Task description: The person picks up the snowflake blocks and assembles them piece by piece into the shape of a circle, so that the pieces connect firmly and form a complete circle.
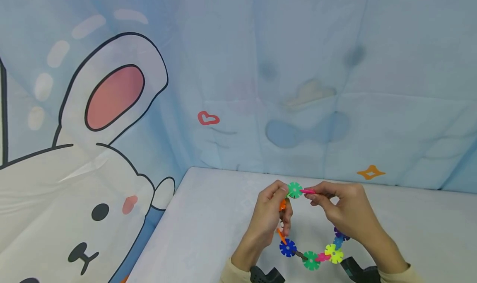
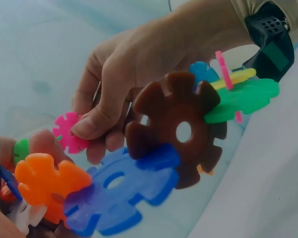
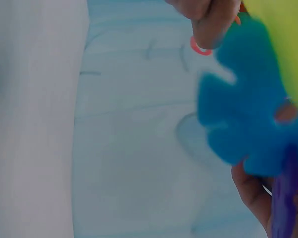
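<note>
My left hand (image 1: 265, 214) pinches a green notched plastic disc (image 1: 295, 190) near the table's back edge. A pink notched disc (image 1: 308, 191) is pinched between thumb and fingers of my right hand (image 1: 350, 210). Its edge meets the green disc; whether they interlock is unclear. From the left hand hangs a chain of interlocked discs, including a dark blue disc (image 1: 287, 248), a brown disc (image 2: 159, 119), a second green disc (image 1: 311, 261) and a yellow disc (image 1: 334, 254). Its far end, with a purple disc (image 3: 285, 193), runs up beneath the right hand, which partly hides it.
A white-covered table (image 1: 208, 225) lies under both hands. Behind it hangs a light blue printed curtain (image 1: 231, 67), with a large cartoon rabbit (image 1: 74, 200) at left. Dark wrist devices (image 1: 266, 274) sit at both cuffs, near the chain's lower part.
</note>
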### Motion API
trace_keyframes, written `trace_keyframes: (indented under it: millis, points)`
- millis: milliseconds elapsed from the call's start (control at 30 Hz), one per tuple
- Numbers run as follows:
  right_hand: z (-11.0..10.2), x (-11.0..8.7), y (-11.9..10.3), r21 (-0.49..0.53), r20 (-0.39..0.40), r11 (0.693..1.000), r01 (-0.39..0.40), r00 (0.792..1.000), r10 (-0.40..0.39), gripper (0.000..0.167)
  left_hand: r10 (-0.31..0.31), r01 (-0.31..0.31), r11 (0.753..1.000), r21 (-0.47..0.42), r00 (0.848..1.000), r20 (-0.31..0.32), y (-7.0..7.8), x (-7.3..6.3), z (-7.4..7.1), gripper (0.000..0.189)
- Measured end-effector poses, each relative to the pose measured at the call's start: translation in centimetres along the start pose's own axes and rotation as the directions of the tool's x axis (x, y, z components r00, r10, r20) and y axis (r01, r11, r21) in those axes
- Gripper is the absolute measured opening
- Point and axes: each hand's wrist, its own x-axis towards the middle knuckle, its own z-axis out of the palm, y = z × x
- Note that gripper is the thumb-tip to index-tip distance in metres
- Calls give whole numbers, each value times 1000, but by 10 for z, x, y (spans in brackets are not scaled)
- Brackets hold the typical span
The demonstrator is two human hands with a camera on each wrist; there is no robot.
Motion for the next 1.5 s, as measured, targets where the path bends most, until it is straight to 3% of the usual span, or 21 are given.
trace_keyframes:
  millis: [233,433,533,633,733,800,867,1000,1033,1067,1133,1267,1367,1500]
  points:
    - [6,0,-4,-79,-48,994,76,996,-80,36,31,-31,999,32,999,13,-1,-1,1,33]
    - [5,1,-4,-46,-28,996,79,996,-81,32,40,-41,999,20,999,10,-1,0,1,31]
    - [-2,2,-1,-28,60,999,16,998,-14,31,41,-41,999,-3,999,-25,-1,1,0,30]
    - [-16,3,6,-43,163,993,-108,980,114,43,42,-44,999,-28,995,-89,-1,2,-1,28]
    - [-34,3,17,-45,251,968,-246,935,249,47,51,-61,997,-55,986,-157,-1,3,-2,26]
    - [-43,2,24,-31,317,944,-327,893,320,44,62,-77,995,-69,979,-193,-1,3,-2,25]
    - [-49,2,30,-13,418,910,-414,825,381,45,72,-92,993,-80,973,-220,-2,3,-3,27]
    - [-51,3,33,2,597,825,-566,662,453,46,89,-116,989,-96,964,-249,-2,3,-3,34]
    - [-50,3,33,14,624,804,-594,633,457,43,93,-122,988,-100,963,-255,-2,3,-3,35]
    - [-49,3,32,36,643,791,-611,619,450,39,97,-127,987,-103,961,-259,-2,3,-3,35]
    - [-47,2,31,92,660,781,-618,625,417,32,104,-135,985,-105,960,-261,-3,3,-3,34]
    - [-41,3,26,184,641,778,-601,673,368,29,101,-128,987,-96,964,-245,-2,2,-3,32]
    - [-39,4,23,200,607,781,-592,700,375,33,89,-108,991,-82,974,-207,0,1,-3,29]
    - [-38,6,19,215,573,775,-594,720,392,35,83,-94,993,-64,983,-162,3,-1,-3,25]
